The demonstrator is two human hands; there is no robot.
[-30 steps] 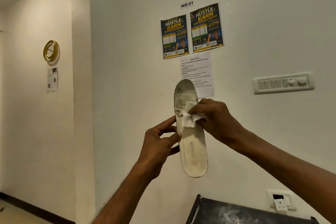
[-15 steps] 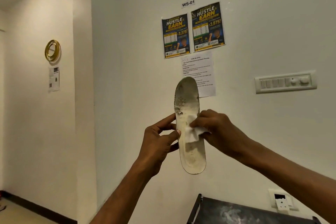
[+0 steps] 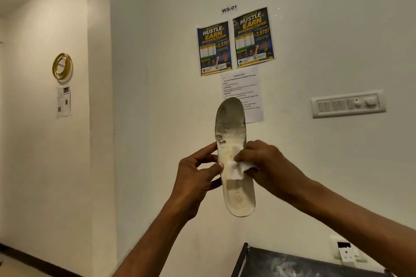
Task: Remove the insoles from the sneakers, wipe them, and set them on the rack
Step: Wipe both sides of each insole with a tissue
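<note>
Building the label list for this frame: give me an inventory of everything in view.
insole: 1, white, grimy toe end, held upright mid-frame
wipe: 1, white, pressed on the insole's middle
rack: 1, dark top, bottom edge, partly cropped
posters: 2, blue and yellow, on the wall above the insole
WS-01 label: 1, white, above the posters
task sheet: 1, white, below the posters, partly behind the insole
switch panel: 1, white, wall at right
socket: 1, white, low on the wall at right
ring: 1, gold, on the left wall
small notice: 1, white, under the ring
left hand: 1, grips the insole's left edge
right hand: 1, holds the wipe against the insole
</note>
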